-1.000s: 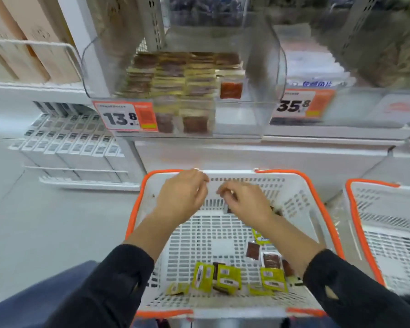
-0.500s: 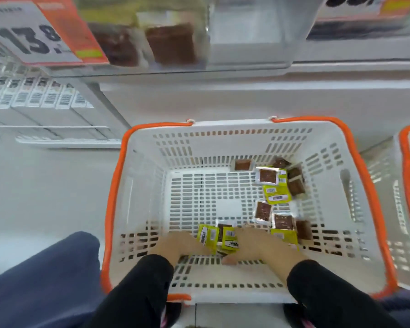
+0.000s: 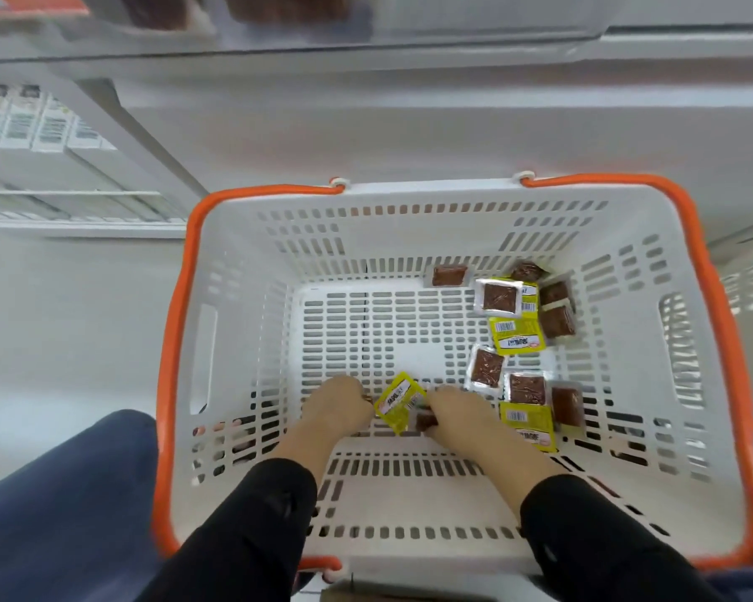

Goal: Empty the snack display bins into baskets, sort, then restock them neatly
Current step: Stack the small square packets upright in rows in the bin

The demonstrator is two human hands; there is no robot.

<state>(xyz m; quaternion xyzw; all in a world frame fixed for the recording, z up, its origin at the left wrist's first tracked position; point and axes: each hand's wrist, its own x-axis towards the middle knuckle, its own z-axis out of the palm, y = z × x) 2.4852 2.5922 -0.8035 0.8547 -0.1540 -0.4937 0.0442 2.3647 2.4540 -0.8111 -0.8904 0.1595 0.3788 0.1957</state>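
Both hands have dropped from the basket's far rim to its near floor. The left hand (image 3: 338, 404) and right hand (image 3: 455, 412) together pinch a yellow snack packet (image 3: 398, 399) inside the white basket (image 3: 240, 297). More packets (image 3: 516, 336) lie at right, so restocking probably goes on.

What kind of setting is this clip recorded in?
Most likely a shop aisle. A white shopping basket with an orange rim holds small snack packets, a clear display bin sits on the shelf above, and boxed goods line a low shelf at the left.
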